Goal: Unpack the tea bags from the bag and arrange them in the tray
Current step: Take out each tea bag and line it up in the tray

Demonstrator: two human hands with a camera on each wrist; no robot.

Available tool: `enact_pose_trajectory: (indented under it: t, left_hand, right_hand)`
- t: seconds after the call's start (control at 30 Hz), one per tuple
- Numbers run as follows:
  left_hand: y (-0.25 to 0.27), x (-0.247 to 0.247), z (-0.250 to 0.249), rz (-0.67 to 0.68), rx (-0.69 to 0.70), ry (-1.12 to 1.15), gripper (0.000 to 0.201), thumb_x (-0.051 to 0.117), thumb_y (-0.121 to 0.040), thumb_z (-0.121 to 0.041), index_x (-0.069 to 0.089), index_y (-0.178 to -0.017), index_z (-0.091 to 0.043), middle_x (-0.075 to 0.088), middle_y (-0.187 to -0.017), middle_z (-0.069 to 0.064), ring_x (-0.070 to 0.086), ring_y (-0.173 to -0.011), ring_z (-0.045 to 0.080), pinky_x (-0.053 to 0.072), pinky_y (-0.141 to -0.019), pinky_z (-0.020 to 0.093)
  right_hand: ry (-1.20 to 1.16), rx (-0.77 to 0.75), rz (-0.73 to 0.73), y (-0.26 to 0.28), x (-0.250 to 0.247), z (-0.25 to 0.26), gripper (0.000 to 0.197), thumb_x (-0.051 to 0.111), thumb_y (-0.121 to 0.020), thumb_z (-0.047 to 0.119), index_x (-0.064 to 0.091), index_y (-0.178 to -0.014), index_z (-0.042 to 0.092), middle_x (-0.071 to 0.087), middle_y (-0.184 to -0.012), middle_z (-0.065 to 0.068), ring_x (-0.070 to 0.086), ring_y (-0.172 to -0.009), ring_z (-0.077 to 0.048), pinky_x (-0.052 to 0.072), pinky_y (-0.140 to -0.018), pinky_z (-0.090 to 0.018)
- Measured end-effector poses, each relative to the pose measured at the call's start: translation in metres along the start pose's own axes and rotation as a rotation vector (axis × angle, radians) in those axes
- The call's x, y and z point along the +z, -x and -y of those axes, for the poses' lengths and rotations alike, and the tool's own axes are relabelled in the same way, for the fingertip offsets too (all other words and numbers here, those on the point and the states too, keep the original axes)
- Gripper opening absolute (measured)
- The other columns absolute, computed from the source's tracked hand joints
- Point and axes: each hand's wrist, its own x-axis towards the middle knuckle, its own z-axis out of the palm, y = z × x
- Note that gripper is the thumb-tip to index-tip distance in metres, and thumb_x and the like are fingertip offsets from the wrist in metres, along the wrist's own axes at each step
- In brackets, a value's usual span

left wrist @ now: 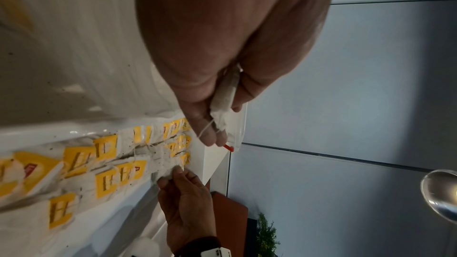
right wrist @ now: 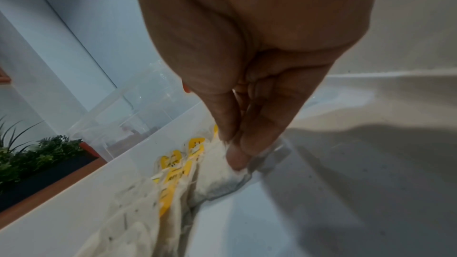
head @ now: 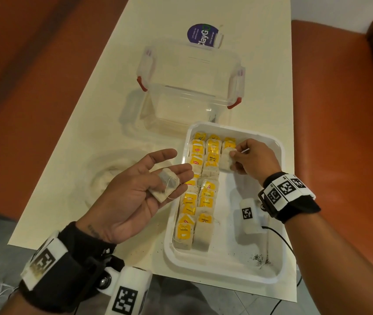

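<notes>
A white tray (head: 226,272) holds several tea bags with yellow tags (head: 206,196) in two full columns, and a third column starts at the far end. My right hand (head: 234,155) pinches a plain tea bag (head: 226,162) by its top edge and holds it low in that third column; the right wrist view shows the fingertips (right wrist: 235,148) on the bag (right wrist: 217,181). My left hand (head: 178,162) hovers palm up just left of the tray, fingers straight. Another tea bag (head: 166,186) with a loose string lies on them, also seen in the left wrist view (left wrist: 223,95).
A crumpled clear plastic bag (head: 110,176) lies on the cream table left of my left hand. A clear lidless container with red clips (head: 190,87) stands behind the tray, with a purple sign (head: 202,35) beyond. Tea dust (head: 260,258) speckles the tray's bare right side. Orange seats flank the table.
</notes>
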Motion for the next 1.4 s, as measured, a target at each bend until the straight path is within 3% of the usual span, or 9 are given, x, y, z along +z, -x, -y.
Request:
enact_pose_trajectory:
  t: [0.2, 0.33, 0.57, 0.7, 0.77, 0.97, 1.17, 1.33, 1.4]
  left_hand:
    - [-0.001, 0.000, 0.000, 0.014, -0.007, 0.028, 0.059, 0.026, -0.088, 0.022, 0.058, -0.125, -0.010, 0.069, -0.119, 0.026, 0.069, -0.110, 0.033, 0.055, -0.093, 0.041]
    - [-0.004, 0.002, -0.002, 0.005, -0.018, 0.085, 0.058, 0.026, -0.087, 0.019, 0.059, -0.125, -0.010, 0.068, -0.119, 0.027, 0.069, -0.111, 0.034, 0.055, -0.093, 0.044]
    - [-0.015, 0.011, -0.002, -0.097, -0.019, 0.202, 0.028, 0.044, -0.102, -0.016, 0.062, -0.122, -0.010, 0.068, -0.122, 0.026, 0.069, -0.110, 0.033, 0.054, -0.094, 0.046]
    - [-0.016, 0.022, 0.000, -0.057, -0.018, 0.173, 0.046, 0.046, -0.100, -0.041, 0.057, -0.131, -0.009, 0.074, -0.101, 0.019, 0.069, -0.094, 0.030, 0.052, -0.096, 0.042]
    - [-0.015, 0.027, 0.002, -0.036, -0.009, 0.178, 0.048, 0.047, -0.099, -0.039, 0.057, -0.134, -0.007, 0.073, -0.093, 0.015, 0.068, -0.091, 0.026, 0.050, -0.100, 0.043]
    - [-0.015, 0.030, 0.004, 0.078, -0.009, 0.209, 0.050, 0.031, -0.096, 0.009, 0.048, -0.139, -0.010, 0.066, -0.124, 0.025, 0.068, -0.113, 0.032, 0.050, -0.098, 0.038]
    - [-0.020, 0.028, 0.007, 0.007, -0.017, 0.158, 0.045, 0.033, -0.100, 0.001, 0.053, -0.138, -0.013, 0.072, -0.103, 0.019, 0.070, -0.084, 0.026, 0.047, -0.100, 0.045]
    - [-0.022, 0.025, 0.006, 0.014, -0.086, 0.130, 0.044, 0.049, -0.096, -0.025, 0.060, -0.132, -0.004, 0.064, -0.125, 0.028, 0.064, -0.109, 0.028, 0.056, -0.095, 0.041]
    - [-0.022, 0.022, 0.004, 0.038, -0.110, 0.091, 0.043, 0.046, -0.096, -0.031, 0.065, -0.123, -0.003, 0.070, -0.115, 0.023, 0.068, -0.105, 0.026, 0.057, -0.091, 0.039]
  right_hand:
    - [-0.038, -0.004, 0.007, 0.002, -0.002, 0.003, 0.014, 0.073, -0.090, 0.019, 0.059, -0.092, 0.014, 0.071, -0.071, -0.007, 0.075, -0.076, -0.031, 0.062, -0.077, -0.048]
    - [0.029, -0.059, -0.049, 0.013, -0.007, 0.008, 0.021, 0.074, -0.089, 0.029, 0.059, -0.098, 0.018, 0.070, -0.086, -0.001, 0.073, -0.067, -0.021, 0.062, -0.071, -0.040]
    - [0.165, -0.580, 0.098, 0.085, -0.003, 0.048, 0.013, 0.072, -0.085, 0.041, 0.063, -0.094, 0.037, 0.066, -0.097, 0.013, 0.060, -0.070, -0.004, 0.050, -0.067, -0.028]
    - [0.298, -0.784, 0.227, 0.122, 0.008, 0.063, 0.036, 0.060, -0.080, 0.065, 0.057, -0.111, 0.046, 0.059, -0.111, 0.018, 0.061, -0.070, -0.007, 0.054, -0.064, -0.033]
    - [0.338, -0.800, 0.217, 0.125, 0.008, 0.064, 0.046, 0.061, -0.078, 0.068, 0.056, -0.117, 0.043, 0.055, -0.115, 0.020, 0.060, -0.069, -0.006, 0.055, -0.064, -0.036]
    - [0.227, -0.758, 0.178, 0.116, -0.004, 0.065, 0.046, 0.058, -0.082, 0.066, 0.063, -0.117, 0.036, 0.057, -0.104, 0.021, 0.062, -0.078, -0.011, 0.054, -0.066, -0.039]
    - [0.420, -0.808, 0.133, 0.119, 0.003, 0.061, 0.030, 0.057, -0.081, 0.061, 0.064, -0.106, 0.045, 0.056, -0.106, 0.019, 0.049, -0.068, 0.000, 0.053, -0.061, -0.036]
    - [0.224, -0.763, 0.071, 0.111, 0.003, 0.064, 0.015, 0.062, -0.088, 0.043, 0.070, -0.091, 0.031, 0.063, -0.089, 0.014, 0.057, -0.068, -0.008, 0.051, -0.062, -0.034]
    - [0.070, -0.634, 0.105, 0.107, -0.001, 0.065, 0.007, 0.070, -0.090, 0.030, 0.068, -0.087, 0.024, 0.066, -0.079, 0.014, 0.058, -0.066, -0.008, 0.048, -0.063, -0.026]
